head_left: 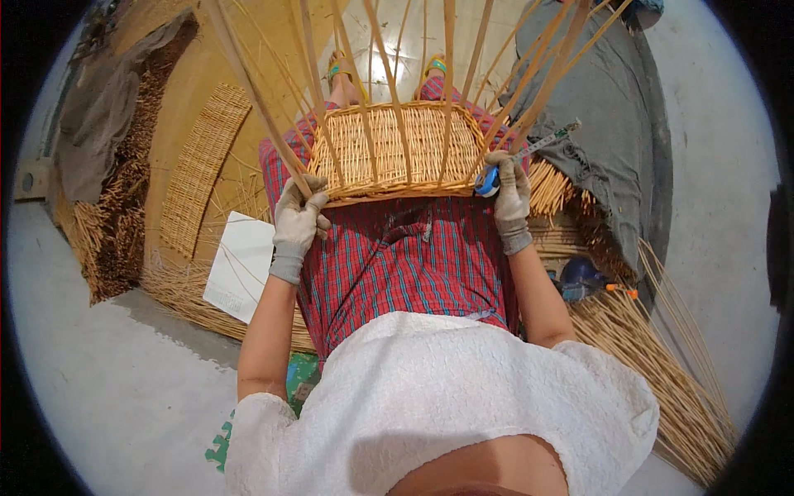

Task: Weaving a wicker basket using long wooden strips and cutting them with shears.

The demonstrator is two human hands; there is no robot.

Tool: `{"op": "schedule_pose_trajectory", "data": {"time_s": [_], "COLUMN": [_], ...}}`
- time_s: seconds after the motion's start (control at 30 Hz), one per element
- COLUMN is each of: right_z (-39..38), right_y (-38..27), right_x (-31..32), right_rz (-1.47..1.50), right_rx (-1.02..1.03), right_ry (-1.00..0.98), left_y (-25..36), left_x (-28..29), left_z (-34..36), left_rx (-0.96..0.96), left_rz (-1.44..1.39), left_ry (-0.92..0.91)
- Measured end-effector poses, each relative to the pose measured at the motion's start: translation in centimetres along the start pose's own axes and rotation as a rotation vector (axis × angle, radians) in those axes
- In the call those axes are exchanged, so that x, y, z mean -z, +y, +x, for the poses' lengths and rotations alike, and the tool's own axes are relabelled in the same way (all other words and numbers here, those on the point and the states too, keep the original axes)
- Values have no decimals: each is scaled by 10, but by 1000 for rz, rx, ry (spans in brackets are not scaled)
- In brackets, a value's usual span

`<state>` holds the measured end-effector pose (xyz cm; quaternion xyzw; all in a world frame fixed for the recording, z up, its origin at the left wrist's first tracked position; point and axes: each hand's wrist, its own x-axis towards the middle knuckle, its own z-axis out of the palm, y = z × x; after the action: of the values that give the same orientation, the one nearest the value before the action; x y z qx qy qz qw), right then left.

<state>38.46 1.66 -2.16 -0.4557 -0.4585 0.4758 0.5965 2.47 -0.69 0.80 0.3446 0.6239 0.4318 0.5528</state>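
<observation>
A woven wicker basket base (pixel 389 149) rests across my lap, with long upright stakes (pixel 447 91) rising from its edges. My left hand (pixel 299 217), in a pale work glove, is closed on the base's near left corner, beside a thick stake. At the near right corner, my gloved right hand (pixel 509 198) grips a blue tape measure (pixel 488 180). Its metal blade (pixel 546 142) sticks out toward the far right, past the stakes. The palm side of both hands is hidden.
A flat woven panel (pixel 203 169) and a white sheet (pixel 240 266) lie to my left. Bundled sticks under grey cloth (pixel 591 107) stand on the right, near a dark blue object (pixel 581 277). Loose rods (pixel 653 372) spread at the near right. Cloth-covered brown sticks (pixel 124 198) are far left.
</observation>
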Motion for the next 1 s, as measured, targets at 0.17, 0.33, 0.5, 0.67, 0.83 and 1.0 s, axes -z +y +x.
{"op": "schedule_pose_trajectory", "data": {"time_s": [0.17, 0.33, 0.5, 0.67, 0.83, 1.0], "right_z": [4, 13, -32, -106, -28, 86], "right_y": [1, -2, -50, -65, -109, -92], "right_x": [-7, -3, 1, 0, -34, -86], "right_rz": [-40, -91, -264, -1018, -1131, -1705], "right_rx": [48, 6, -73, 0, 547, 1401], "right_ry": [65, 81, 107, -476, -678, -790], "left_y": [-4, 1, -2, 0, 1, -19], "left_x": [-12, -13, -26, -76, -114, -114], "left_z": [9, 8, -15, -30, -13, -9], "left_rx": [15, 5, -272, -863, -1067, -922], "left_rz": [62, 48, -95, 727, 1265, 1021], "left_ry": [26, 1, 312, 185, 248, 70]}}
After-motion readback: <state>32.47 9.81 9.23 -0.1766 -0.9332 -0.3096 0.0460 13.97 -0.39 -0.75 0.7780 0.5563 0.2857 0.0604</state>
